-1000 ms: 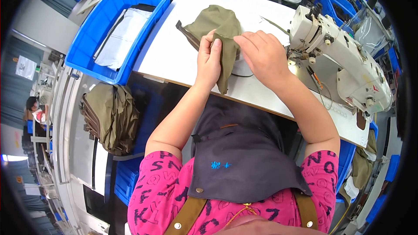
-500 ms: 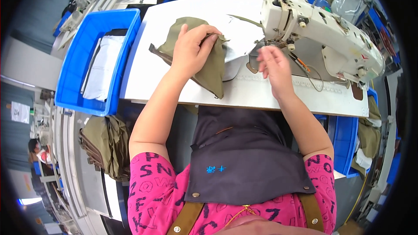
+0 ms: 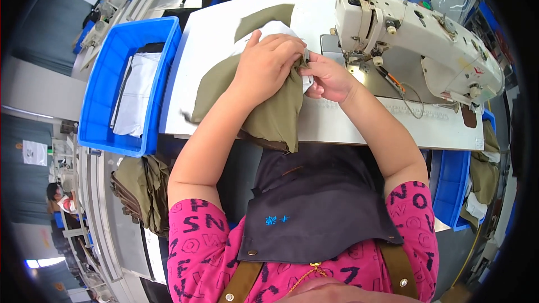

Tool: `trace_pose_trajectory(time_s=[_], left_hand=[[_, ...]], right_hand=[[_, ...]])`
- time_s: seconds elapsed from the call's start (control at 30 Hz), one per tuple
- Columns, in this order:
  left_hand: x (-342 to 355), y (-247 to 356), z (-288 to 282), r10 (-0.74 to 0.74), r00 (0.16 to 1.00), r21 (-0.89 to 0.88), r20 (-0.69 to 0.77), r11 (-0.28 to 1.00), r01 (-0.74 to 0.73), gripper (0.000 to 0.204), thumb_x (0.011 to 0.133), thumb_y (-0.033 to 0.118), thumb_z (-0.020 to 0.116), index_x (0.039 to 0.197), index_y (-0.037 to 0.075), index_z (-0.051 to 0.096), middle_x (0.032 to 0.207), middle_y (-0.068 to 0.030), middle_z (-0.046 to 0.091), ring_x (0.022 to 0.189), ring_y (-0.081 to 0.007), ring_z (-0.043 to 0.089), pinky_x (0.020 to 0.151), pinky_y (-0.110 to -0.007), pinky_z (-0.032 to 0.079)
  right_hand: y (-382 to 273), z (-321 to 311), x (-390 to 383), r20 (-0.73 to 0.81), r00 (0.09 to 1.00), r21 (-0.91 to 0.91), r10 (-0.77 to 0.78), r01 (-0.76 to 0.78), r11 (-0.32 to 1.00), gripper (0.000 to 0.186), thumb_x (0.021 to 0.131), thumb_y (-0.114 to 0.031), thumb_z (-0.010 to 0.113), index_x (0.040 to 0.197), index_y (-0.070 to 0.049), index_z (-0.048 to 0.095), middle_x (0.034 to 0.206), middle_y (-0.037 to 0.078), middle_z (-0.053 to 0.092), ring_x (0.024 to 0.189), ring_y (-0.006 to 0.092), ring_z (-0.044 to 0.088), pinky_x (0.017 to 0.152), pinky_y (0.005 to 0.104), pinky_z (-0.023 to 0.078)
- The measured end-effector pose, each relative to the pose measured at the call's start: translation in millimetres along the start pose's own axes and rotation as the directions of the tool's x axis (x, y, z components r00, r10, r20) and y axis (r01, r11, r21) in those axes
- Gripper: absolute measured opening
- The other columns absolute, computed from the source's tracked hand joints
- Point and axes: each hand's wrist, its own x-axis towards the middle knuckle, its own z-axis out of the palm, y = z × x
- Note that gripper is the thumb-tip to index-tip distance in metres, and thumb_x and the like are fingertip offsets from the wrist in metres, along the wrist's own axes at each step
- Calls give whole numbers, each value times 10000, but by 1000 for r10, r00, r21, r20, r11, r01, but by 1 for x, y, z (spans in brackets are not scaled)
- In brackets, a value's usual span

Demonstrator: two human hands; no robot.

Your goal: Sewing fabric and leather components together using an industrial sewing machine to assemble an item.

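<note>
The olive fabric piece lies on the white counter, its lower edge drooping over the front; the left hand is spread on top, fingers curled into a fold, while the right hand pinches the same edge beside the sewing machine — both gripping cloth. It looks light, limp and prone to bunching; best held at the seam edge.

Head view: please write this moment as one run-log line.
left hand: pressing olive fabric piece | right hand: pinching its edge | sewing machine: right of hands
</note>
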Motion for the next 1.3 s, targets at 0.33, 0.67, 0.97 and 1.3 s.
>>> trace_pose_trajectory(time_s=[0.33, 0.67, 0.97, 1.3], left_hand=[[-13, 2, 151, -114, 984, -57, 136, 991, 123, 96, 897, 123, 682, 991, 113, 666, 1107, -16, 705, 1081, -245, 651, 926, -453, 447], [-1, 4, 142, -226, 971, -171, 73, 957, 236, 73, 850, 127, 767, 887, 84, 721, 930, -60, 702, 978, -296, 648, 861, -388, 480], [14, 20, 135, -414, 856, -123, 311, 875, 468, 192, 837, 249, 794, 833, 65, 738, 705, -129, 707, 638, -313, 684, 629, -401, 535], [9, 16, 139, -401, 854, -49, 331, 896, 440, 227, 842, 261, 801, 911, 56, 734, 763, -152, 717, 687, -317, 691, 658, -394, 537]], right_hand=[[28, -52, -65, -384, 823, -902, -418, -238, 361, 695, 908, -104, 673, 1555, -194, 435, 734, 38, 625, 581, 176, 594, 595, 360, 486], [38, -79, -92, 227, 787, -928, -574, -3, -372, 198, 874, -201, 753, 1067, -153, 753, 820, 26, 563, 770, 233, 601, 640, 395, 499], [33, -78, -92, 267, 774, -921, -574, 30, -387, 188, 866, -159, 740, 1050, -120, 747, 800, 19, 570, 770, 222, 627, 629, 376, 524], [26, -72, -90, 392, 725, -857, -567, 63, -512, 218, 808, -122, 728, 1017, -59, 735, 1153, 57, 657, 1078, 237, 592, 839, 378, 499]])
